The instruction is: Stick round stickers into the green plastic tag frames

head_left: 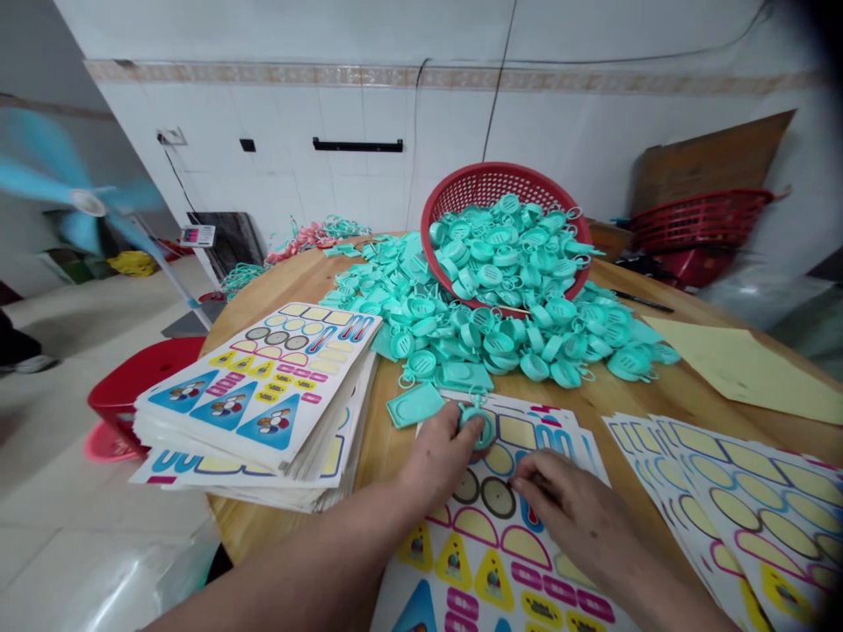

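Observation:
My left hand is closed around a round teal plastic piece with a small loop at its top, held just above a sticker sheet. To its right, my right hand has its thumb and fingers pinched together beside a dark-rimmed round sticker on that sheet. What the pinch holds, if anything, is too small to make out. The sheet carries yellow, blue and pink printed shapes. Two flat teal plates lie just beyond my left hand, close to a heap of similar round pieces.
A red basket tips forward, full of teal pieces. Thick stacks of sticker sheets lie at left, with fanned sheets at right. Yellow paper and a black pen lie farther right. A red stool and blue fan stand left.

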Motion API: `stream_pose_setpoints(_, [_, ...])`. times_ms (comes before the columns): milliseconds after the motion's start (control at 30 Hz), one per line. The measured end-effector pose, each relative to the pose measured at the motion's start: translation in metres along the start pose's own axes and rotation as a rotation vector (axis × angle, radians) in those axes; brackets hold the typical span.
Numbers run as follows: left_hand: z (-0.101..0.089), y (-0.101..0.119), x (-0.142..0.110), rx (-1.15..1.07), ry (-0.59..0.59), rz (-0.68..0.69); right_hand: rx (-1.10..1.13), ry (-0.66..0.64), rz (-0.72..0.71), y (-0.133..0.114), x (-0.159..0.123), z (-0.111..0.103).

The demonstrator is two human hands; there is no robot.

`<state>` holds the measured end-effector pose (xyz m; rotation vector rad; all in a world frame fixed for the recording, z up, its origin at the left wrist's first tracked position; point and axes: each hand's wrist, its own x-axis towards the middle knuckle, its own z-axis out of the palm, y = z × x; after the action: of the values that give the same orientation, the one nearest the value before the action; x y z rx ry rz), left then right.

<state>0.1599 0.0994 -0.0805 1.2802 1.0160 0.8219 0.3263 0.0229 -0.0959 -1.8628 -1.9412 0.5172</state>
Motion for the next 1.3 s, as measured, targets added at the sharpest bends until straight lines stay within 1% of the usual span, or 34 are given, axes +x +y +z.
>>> stream_pose_setpoints(100, [0.001,0.001,-0.002,0.054,0.019,0.019,-0.055,0.037,-0.019,0.001,0.000,0.002])
stream_pose_setpoints(200, [0.003,0.001,-0.003,0.109,0.036,0.056,-0.066,0.012,-0.021,0.000,-0.001,0.001])
stream_pose_setpoints(333, [0.004,0.001,-0.004,0.225,0.055,0.105,-0.050,0.003,0.014,-0.002,0.000,0.000])
stream_pose_setpoints(400, [0.004,-0.002,-0.004,0.217,0.056,0.115,-0.027,0.007,0.047,-0.002,0.002,0.001])
stream_pose_setpoints(533, [0.004,-0.008,-0.001,0.104,0.034,0.078,0.118,0.004,0.112,-0.002,0.004,0.006])
stream_pose_setpoints(667, [0.005,-0.011,0.002,-0.002,0.019,0.048,0.359,0.008,0.138,-0.001,0.001,0.003])
stream_pose_setpoints(733, [0.006,-0.011,0.004,-0.062,0.004,0.030,0.461,0.041,0.172,-0.001,0.001,-0.005])
stream_pose_setpoints(800, [0.006,-0.010,0.005,-0.143,-0.026,0.013,0.523,0.110,0.197,-0.004,0.004,-0.016])
stream_pose_setpoints(900, [0.004,-0.004,0.006,-0.287,-0.088,0.009,0.594,0.161,0.176,-0.013,0.015,-0.034])
stream_pose_setpoints(1000, [-0.004,0.006,0.004,-0.494,-0.146,0.011,0.587,0.184,0.123,-0.022,0.030,-0.046])
stream_pose_setpoints(1100, [-0.011,0.013,0.001,-0.641,-0.161,0.024,0.511,0.186,0.069,-0.022,0.041,-0.046])
stream_pose_setpoints(1200, [-0.013,0.012,0.000,-0.618,-0.118,0.058,0.442,0.184,0.095,-0.016,0.045,-0.037])
stream_pose_setpoints(1300, [-0.010,0.008,0.001,-0.549,-0.054,0.060,0.462,0.173,0.097,-0.015,0.041,-0.029])
